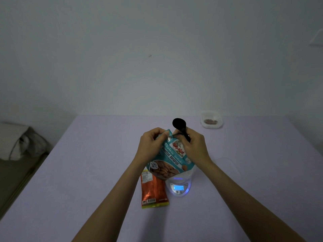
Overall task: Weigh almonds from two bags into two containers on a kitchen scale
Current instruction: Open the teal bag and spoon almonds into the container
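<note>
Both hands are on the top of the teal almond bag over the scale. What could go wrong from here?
1. The right hand pinches the teal bag while also gripping the black spoon, so the spoon may slip.
2. The left hand pinches the same top edge above the scale; if it opens suddenly, the contents could scatter onto the table.

A pale wall (122, 49) rises behind the lilac table (87, 172) (crumpled cloth (22, 142) at left).
</note>
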